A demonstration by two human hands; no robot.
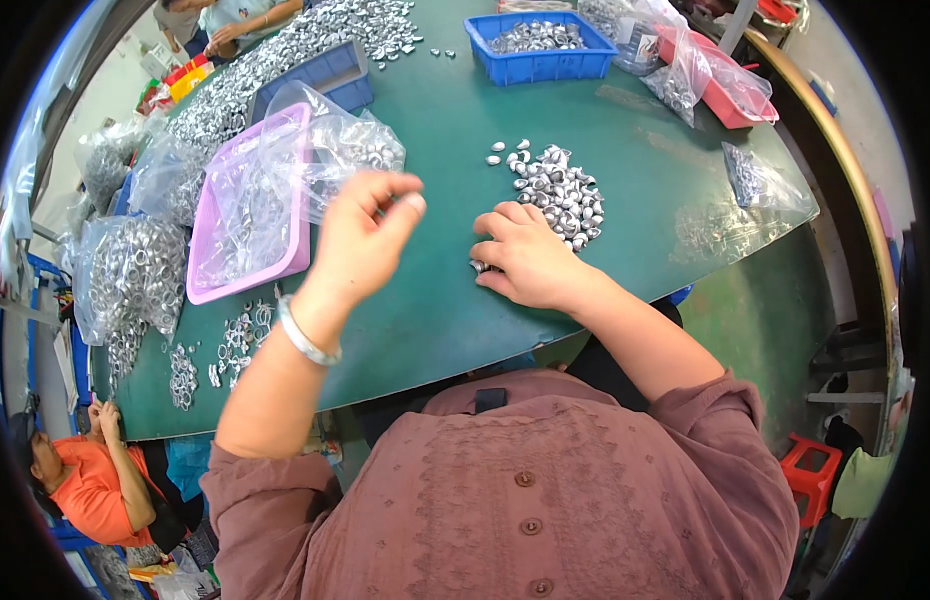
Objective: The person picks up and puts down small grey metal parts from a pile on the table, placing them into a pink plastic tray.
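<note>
My left hand point(365, 238) is raised above the green table point(625, 130), fingers curled with thumb and forefinger pinched; whether something small is between them is not visible. A silver bracelet point(305, 338) circles that wrist. My right hand point(525, 258) rests palm down on the table, fingers closed around a small silver metal cap point(478, 266) at its fingertips. Just beyond it lies a loose pile of small silver caps point(557, 188). A purple tray point(207, 222) lined with a clear bag of metal rings lies left of my left hand.
Blue bin point(537, 42) of silver parts at the back. Red trays in plastic bags point(730, 90) far right. Bags of metal rings point(135, 270) and loose rings point(240, 335) at left. Another person in orange point(85, 480) sits lower left; other people's hands point(235, 35) work at top left.
</note>
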